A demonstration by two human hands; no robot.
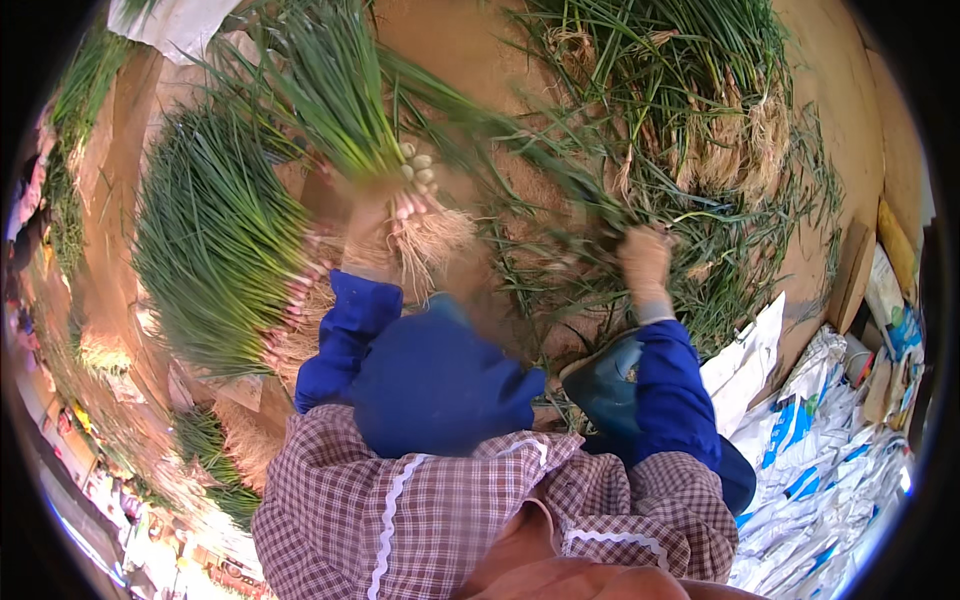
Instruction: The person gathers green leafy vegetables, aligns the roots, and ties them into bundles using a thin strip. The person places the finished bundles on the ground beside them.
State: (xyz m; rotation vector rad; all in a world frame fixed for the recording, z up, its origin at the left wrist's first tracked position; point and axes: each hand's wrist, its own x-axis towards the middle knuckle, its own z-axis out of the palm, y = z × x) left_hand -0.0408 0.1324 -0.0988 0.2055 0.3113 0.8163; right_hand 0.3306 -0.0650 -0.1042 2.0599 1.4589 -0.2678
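Note:
My left hand grips a bunch of green onions just above the roots. Its leaves fan upward, and pale roots hang below pinkish-white bulbs. Several rounder pale bulbs show at the bunch's right side. Over scattered trimmings, my right hand is closed in a fist, blurred by motion. Long green stalks, also blurred, run from the upper left into its fingers. Their far end lies behind the held bunch.
A large pile of green onions lies left, roots inward. Another rooted heap sits upper right. Loose leaves litter the floor around my boot. White-and-blue plastic sacks spread at lower right, beside a wooden board.

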